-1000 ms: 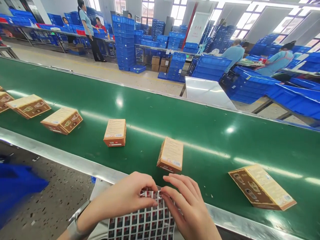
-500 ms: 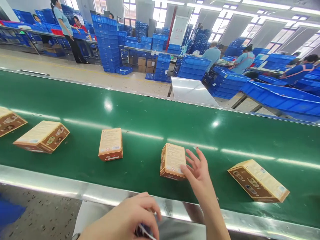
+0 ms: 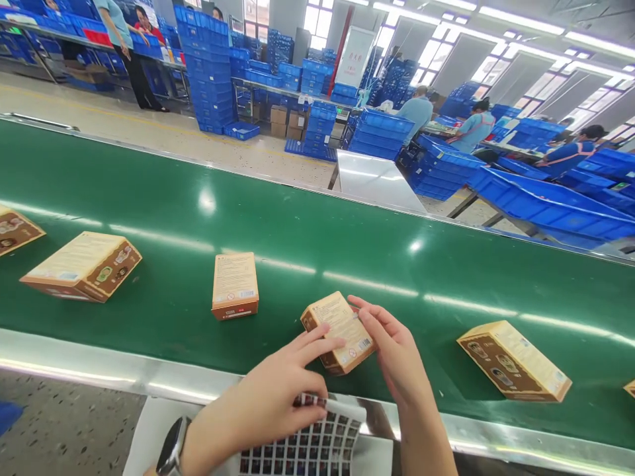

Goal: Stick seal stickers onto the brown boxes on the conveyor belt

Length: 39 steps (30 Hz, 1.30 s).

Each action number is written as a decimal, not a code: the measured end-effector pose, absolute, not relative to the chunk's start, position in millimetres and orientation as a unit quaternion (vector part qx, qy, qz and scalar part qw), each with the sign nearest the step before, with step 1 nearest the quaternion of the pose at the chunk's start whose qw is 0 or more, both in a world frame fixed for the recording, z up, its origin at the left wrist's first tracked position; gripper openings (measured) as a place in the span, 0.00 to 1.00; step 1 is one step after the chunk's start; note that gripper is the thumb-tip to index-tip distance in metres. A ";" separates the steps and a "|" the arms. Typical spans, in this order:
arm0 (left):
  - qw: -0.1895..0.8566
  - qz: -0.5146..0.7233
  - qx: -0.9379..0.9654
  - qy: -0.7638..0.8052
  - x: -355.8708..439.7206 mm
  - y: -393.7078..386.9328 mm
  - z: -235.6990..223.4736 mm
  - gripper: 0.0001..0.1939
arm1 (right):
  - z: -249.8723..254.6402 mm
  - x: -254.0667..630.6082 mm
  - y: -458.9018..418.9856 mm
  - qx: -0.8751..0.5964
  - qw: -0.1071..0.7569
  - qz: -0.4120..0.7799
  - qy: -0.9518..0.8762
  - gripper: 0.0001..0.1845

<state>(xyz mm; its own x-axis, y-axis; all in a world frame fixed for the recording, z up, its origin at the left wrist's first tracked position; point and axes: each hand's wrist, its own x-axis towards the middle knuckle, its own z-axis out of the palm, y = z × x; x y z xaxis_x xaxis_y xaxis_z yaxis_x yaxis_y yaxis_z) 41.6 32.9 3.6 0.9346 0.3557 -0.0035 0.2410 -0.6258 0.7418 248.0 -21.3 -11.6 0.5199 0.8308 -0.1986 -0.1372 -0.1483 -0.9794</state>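
Observation:
My left hand (image 3: 292, 387) grips a sheet of small dark stickers (image 3: 317, 443) between thumb and curled fingers. Its two outstretched fingers rest on top of a cream and brown box (image 3: 335, 324), which lies tilted on the green belt. Against the box's right side is my right hand (image 3: 391, 344), thumb and index finger drawn together over the top edge. A small pale piece, seemingly a sticker (image 3: 356, 315), shows at those fingertips, partly hidden.
The green conveyor belt (image 3: 163, 198) carries a similar box (image 3: 235, 284) to the left, another box (image 3: 79, 264) farther left, and one box (image 3: 513, 363) to the right. A metal rail (image 3: 124, 373) edges the near side. Beyond stand blue crates (image 3: 203, 73) and several people.
My left hand has moved up and right onto the box, bringing the sticker sheet into view. The box has turned askew, and my right thumb and index finger have closed together at its edge.

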 end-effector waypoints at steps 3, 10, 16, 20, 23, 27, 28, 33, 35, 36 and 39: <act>0.445 0.071 0.879 0.154 48.4 44.1 8.1 0.05 | -10.9 248.4 -17.4 -0.639 0.595 0.415 -0.255 0.30; 0.489 0.076 0.859 0.132 60.6 45.8 9.5 0.06 | -8.5 247.7 -19.3 -0.666 0.602 0.367 -0.244 0.26; 0.485 0.085 0.863 0.112 70.6 43.8 7.9 0.06 | -9.7 255.0 -22.7 -0.711 0.573 0.287 -0.288 0.23; 0.476 0.092 0.869 0.097 79.4 42.8 6.6 0.06 | -9.6 259.3 -27.0 -0.750 0.545 0.219 -0.303 0.20; 0.469 0.086 0.874 0.094 84.0 39.6 4.3 0.06 | -5.1 265.3 -27.0 -0.776 0.529 0.170 -0.299 0.24; 0.471 0.089 0.869 0.123 75.5 34.0 4.0 0.06 | 3.5 275.1 -30.9 -0.818 0.480 0.077 -0.309 0.31; 0.482 0.096 0.860 0.140 70.5 32.9 5.2 0.05 | 5.6 275.3 -35.0 -0.821 0.471 0.050 -0.320 0.29; 0.519 0.061 0.812 0.260 44.7 28.5 18.7 0.05 | 14.4 250.4 -69.9 -0.754 0.470 0.069 -0.455 0.16; 0.521 0.038 0.802 0.289 39.2 26.9 23.9 0.06 | 14.7 235.4 -80.8 -0.672 0.441 0.167 -0.571 0.10; 0.525 0.031 0.798 0.296 37.4 26.2 25.7 0.05 | 13.5 229.2 -84.0 -0.630 0.426 0.205 -0.617 0.09; 0.522 0.015 0.786 0.329 33.0 25.5 28.1 0.04 | 5.5 219.4 -86.1 -0.577 0.408 0.240 -0.666 0.11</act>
